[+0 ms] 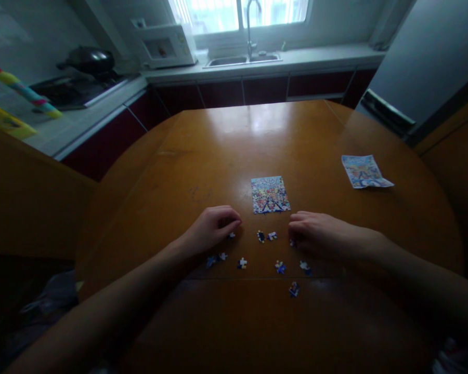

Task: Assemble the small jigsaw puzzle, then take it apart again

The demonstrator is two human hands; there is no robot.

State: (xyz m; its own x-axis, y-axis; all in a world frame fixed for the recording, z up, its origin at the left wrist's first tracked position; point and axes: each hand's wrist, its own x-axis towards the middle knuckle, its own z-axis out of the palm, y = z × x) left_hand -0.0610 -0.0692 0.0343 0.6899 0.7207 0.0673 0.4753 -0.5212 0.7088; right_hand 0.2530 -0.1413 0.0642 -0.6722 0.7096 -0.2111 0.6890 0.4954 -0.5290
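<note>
Two bare hands work above a brown wooden table (218,140). The left hand (212,227) has thumb and index finger curled, tips close together, with a small puzzle piece (231,236) just on the thumb's near side; whether they grip anything, I cannot tell. The right hand (315,231) has its fingers bunched and bent downward, a blue-and-white piece (292,243) showing at their near left edge, pinched or merely touched, unclear. The partly assembled puzzle (271,194) lies between the hands, slightly farther away; loose pieces (280,267) scatter nearer.
</note>
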